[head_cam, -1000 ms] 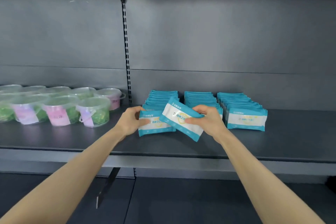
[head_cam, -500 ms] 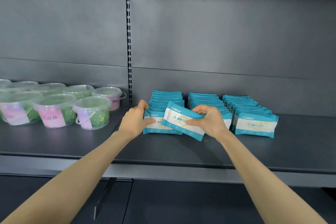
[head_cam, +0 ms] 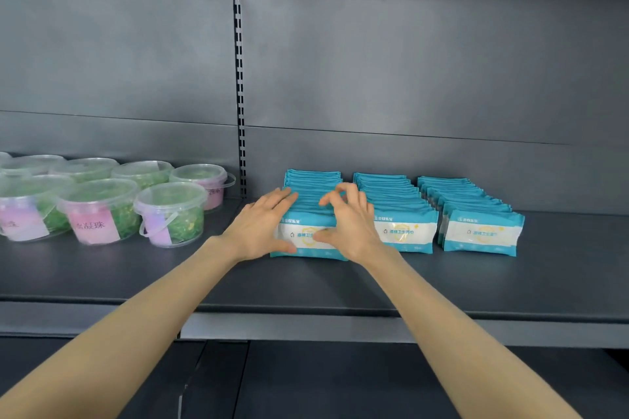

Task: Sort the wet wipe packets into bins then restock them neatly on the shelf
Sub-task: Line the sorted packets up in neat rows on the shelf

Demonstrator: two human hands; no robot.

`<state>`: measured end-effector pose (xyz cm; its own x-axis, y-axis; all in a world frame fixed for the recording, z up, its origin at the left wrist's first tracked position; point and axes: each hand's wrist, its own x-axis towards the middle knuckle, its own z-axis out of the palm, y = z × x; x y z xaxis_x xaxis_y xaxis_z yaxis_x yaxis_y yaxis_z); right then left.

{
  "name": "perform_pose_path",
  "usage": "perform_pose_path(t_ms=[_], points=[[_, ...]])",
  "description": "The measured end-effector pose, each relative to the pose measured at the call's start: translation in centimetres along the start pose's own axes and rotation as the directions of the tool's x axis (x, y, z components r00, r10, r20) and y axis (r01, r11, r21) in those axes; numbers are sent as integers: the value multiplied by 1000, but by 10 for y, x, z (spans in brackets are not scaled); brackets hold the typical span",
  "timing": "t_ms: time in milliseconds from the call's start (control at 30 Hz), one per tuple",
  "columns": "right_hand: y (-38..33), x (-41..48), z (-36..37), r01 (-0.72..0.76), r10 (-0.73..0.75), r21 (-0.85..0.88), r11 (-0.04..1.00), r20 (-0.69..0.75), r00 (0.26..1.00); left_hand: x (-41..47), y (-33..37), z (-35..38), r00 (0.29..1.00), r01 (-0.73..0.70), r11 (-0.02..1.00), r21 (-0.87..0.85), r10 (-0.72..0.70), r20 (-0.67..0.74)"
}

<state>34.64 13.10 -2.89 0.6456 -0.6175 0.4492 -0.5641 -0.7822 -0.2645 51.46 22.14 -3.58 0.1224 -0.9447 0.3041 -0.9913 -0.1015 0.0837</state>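
We steady front packet of left row on shelf; left hand flat, right hand fingers loosely curled, gripping nothing. Risk: on release upright packet tips forward, row slumps.

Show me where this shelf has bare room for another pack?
Bare shelf lies right of the right packet row and along the front edge. Crowded: three rows sit close together, left hand and right hand on the left row, tubs fill the far left.

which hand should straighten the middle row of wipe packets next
Probably the right hand: it sits beside the middle row, while the left hand is across the left row, nearer the tubs.
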Motion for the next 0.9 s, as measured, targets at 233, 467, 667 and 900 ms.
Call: perform_pose_path(t_ms=[233,467,667,900], points=[[13,2,-4,71,-34,-104,992,320,947,8,2,3,994,-10,991,-137,24,106],[17,7,-3,145,-75,-263,954,260,963,11,11,4,998,-2,1000,31,0,65],[19,11,-2,140,-62,-283,949,269,961,15,13,2,998,9,995,96,-16,67],[18,10,-4,131,-40,-287,949,303,952,17,18,-1,994,22,980,198,-44,105]])
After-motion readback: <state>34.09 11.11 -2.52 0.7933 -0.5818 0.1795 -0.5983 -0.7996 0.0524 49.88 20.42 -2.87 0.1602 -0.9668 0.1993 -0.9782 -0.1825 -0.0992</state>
